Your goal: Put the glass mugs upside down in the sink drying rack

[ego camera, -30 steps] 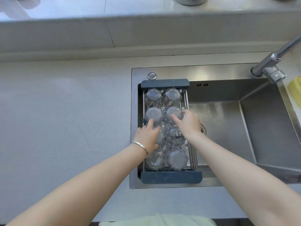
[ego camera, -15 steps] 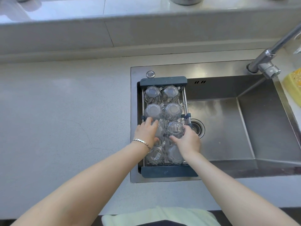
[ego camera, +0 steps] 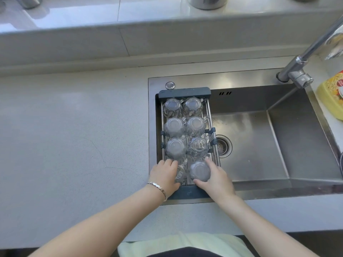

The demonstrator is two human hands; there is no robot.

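A dark-framed drying rack (ego camera: 184,91) spans the left end of the steel sink (ego camera: 259,130). Several clear glass mugs stand upside down in it in two columns, such as the far pair (ego camera: 173,106) and the middle-left one (ego camera: 175,148). My right hand (ego camera: 216,178) grips the near-right mug (ego camera: 199,170), which is bottom up. My left hand (ego camera: 165,176) lies over the near-left mug (ego camera: 181,172), which looks tilted on its side and is mostly hidden under the fingers.
A faucet (ego camera: 297,71) reaches in from the upper right. A yellow dish-soap bottle (ego camera: 331,95) lies on the right sink edge. The drain (ego camera: 223,146) sits just right of the rack. Grey countertop (ego camera: 74,136) stretches to the left; a raised ledge (ego camera: 130,34) runs behind.
Both hands have drawn back from the middle rows to the nearest row of the rack. The right hand left the third-row mug and took hold of the near-right one.
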